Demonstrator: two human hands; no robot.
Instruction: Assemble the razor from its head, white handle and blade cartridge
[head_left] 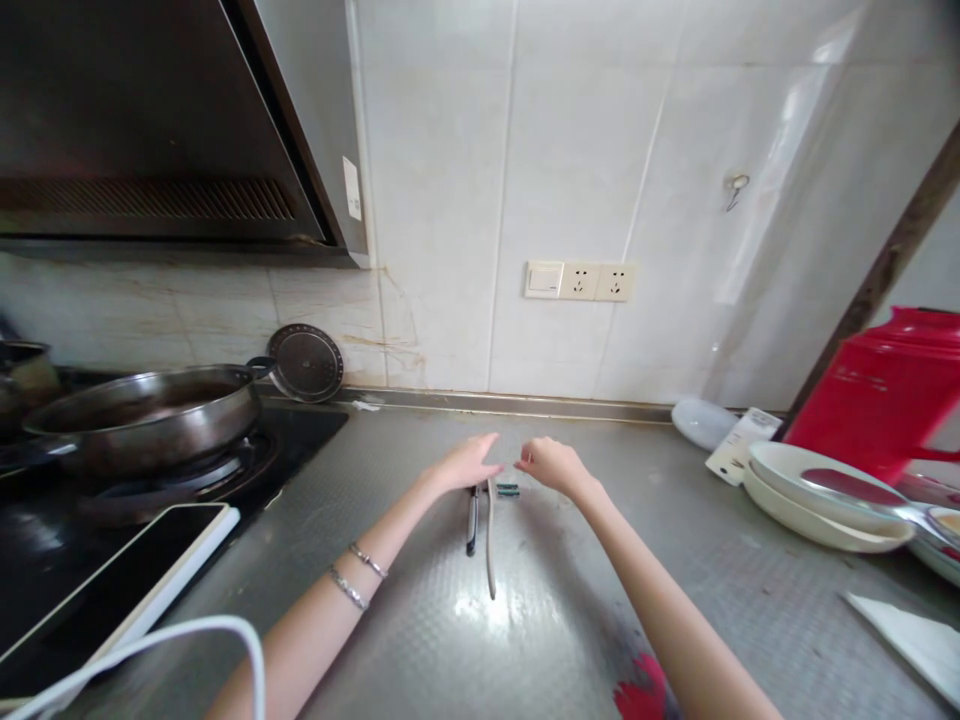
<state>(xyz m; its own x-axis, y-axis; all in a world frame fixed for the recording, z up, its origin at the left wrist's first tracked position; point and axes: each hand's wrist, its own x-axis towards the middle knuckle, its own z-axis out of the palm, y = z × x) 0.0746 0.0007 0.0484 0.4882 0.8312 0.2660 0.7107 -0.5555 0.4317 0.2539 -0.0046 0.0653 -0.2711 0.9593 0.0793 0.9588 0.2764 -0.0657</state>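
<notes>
Near the middle of the metal counter [420,620], my left hand [466,462] hovers with thumb and fingers apart and nothing between them. Just below it lie a dark, slim pen-like object [472,522] and, beside that, a thin pale strip or cord [491,550], both pointing toward me. Small teal-and-dark pieces [508,490] rest to the right of the strip, between the hands. To their upper right is my right hand [551,462], its fingers curled together; whatever they hold, if anything, is too small to make out.
At left, a steel pan [150,415] sits on the stove, with a phone-like device [127,580] and white cable [202,625] nearer. At right are stacked bowls [825,515], a white card [742,445], a red jug [877,390] and white paper [911,635].
</notes>
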